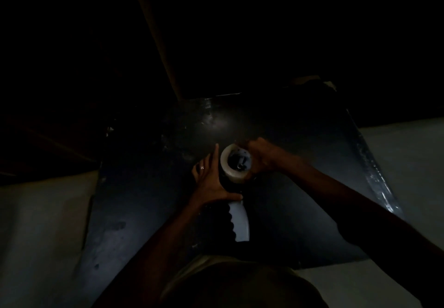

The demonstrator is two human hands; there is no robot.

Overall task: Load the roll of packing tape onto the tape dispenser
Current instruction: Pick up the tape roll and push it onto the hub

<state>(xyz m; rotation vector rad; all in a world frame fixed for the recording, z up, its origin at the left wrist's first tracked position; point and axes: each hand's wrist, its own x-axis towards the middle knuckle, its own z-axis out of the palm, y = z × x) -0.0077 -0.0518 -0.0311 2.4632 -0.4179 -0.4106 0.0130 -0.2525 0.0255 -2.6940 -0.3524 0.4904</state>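
Note:
The scene is very dark. A pale roll of packing tape [228, 163] sits around the dark hub of the tape dispenser, whose light handle [239, 221] with a wavy grip edge points toward me. My left hand [211, 180], with a ring on one finger, presses against the left side of the roll and the dispenser body, thumb across the top of the handle. My right hand [260, 156] grips the right side of the roll, fingers curled over its far edge. The dispenser's front end is hidden under the roll and my hands.
Everything rests on a dark sheet [149, 211] spread over a pale floor [40, 223]. A shiny strip of plastic [377, 180] runs along the sheet's right edge. A brown cardboard flap [158, 43] rises behind. The rest is in darkness.

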